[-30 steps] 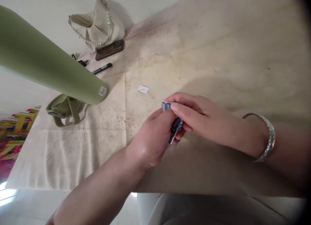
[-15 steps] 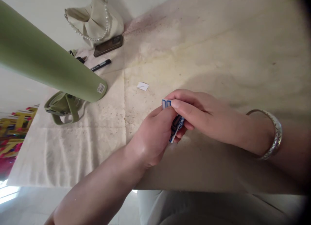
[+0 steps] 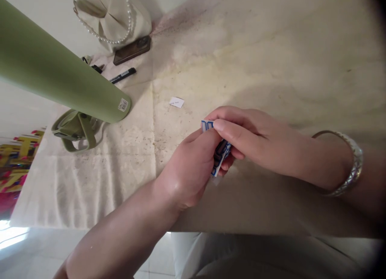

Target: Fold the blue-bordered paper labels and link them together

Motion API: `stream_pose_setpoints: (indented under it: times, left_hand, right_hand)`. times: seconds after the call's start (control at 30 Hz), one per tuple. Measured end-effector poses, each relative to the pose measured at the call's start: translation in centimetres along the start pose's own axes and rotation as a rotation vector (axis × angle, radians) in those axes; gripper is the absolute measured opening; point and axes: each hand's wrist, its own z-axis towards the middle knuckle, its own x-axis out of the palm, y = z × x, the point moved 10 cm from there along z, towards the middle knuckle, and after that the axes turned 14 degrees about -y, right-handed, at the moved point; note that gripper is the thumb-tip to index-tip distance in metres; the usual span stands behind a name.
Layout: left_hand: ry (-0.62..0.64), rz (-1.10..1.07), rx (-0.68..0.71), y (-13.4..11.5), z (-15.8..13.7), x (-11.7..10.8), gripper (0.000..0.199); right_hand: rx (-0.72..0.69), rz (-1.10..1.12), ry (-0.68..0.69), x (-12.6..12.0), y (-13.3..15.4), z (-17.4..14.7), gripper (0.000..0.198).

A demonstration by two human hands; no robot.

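Note:
Over the front part of the table, my left hand [image 3: 191, 166] and my right hand [image 3: 253, 138] meet around a small thin blue-and-white printed piece [image 3: 222, 154]. Blue outlines show on its top corner between the two thumbs, and a clear, plastic-like edge sticks out at its lower end. Both thumbs press on it from above, with the fingers curled beneath. Most of the piece is covered by my hands, so its exact kind cannot be told. Beyond my hands, a small white paper slip [image 3: 176, 102] with printed letters lies on the cloth.
At the left stands a tall green bottle [image 3: 75, 78], its green lid with a loop [image 3: 80, 130] beside it. A black pen [image 3: 123, 75], a dark phone [image 3: 132, 50] and a cream bag with a pearl strap [image 3: 114, 19] lie farther back. A beige cloth [image 3: 120, 182] covers the table.
The view has shifted slightly, so the bottle, bag and paper slip appear a little higher and farther left. My right wrist appears slightly farther right. Both hands keep their hold on the printed piece.

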Motion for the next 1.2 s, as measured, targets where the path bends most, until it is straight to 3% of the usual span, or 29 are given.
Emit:
stream_pose_setpoints:
  times: [0.77,1.0,1.2]
  left_hand:
    - [0.038,0.006,0.02,0.0,0.3,0.1,0.026]
    - [0.002,0.014,0.153,-1.4,0.7,0.0,0.02]
    - [-0.135,0.151,0.355,-2.9,1.4,-1.4,0.018]
  right_hand:
    - [-0.008,-0.015,0.007,0.1,0.3,0.0,0.025]
    - [-0.107,-0.155,-0.13,-1.1,1.4,0.4,0.018]
    - [-0.074,-0.16,-0.253,-2.5,1.0,0.8,0.017]
